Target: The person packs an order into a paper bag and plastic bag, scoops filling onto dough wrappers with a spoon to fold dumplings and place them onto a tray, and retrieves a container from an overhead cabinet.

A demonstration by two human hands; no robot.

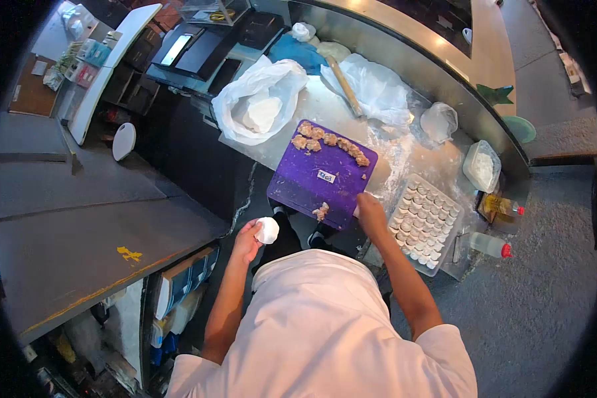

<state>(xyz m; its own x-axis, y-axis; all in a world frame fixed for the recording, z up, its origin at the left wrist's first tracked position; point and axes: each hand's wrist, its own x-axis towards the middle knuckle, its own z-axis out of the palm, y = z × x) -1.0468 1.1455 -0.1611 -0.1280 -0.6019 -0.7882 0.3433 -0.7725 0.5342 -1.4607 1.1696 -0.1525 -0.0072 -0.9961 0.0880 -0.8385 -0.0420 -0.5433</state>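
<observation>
My left hand (247,243) holds a round white piece of dough (267,230) between its fingers, left of the purple board. At the right edge of the purple cutting board (298,174), my right hand (371,211) is closed round a pale handle, whose far part I cannot make out. Lumps of brownish filling (316,134) lie along the board's far side, and a smaller bit of filling (321,211) sits near its front edge. A label (326,176) is on the board. Right of my right hand stands a tray of small round white pieces (423,222) in rows.
A plastic bag of flour (262,114) stands behind the board, with a wooden rolling pin (343,86) beside another bag (378,86). At the right are a white tub (482,166), an oil bottle (504,205) and a red-capped bottle (487,245).
</observation>
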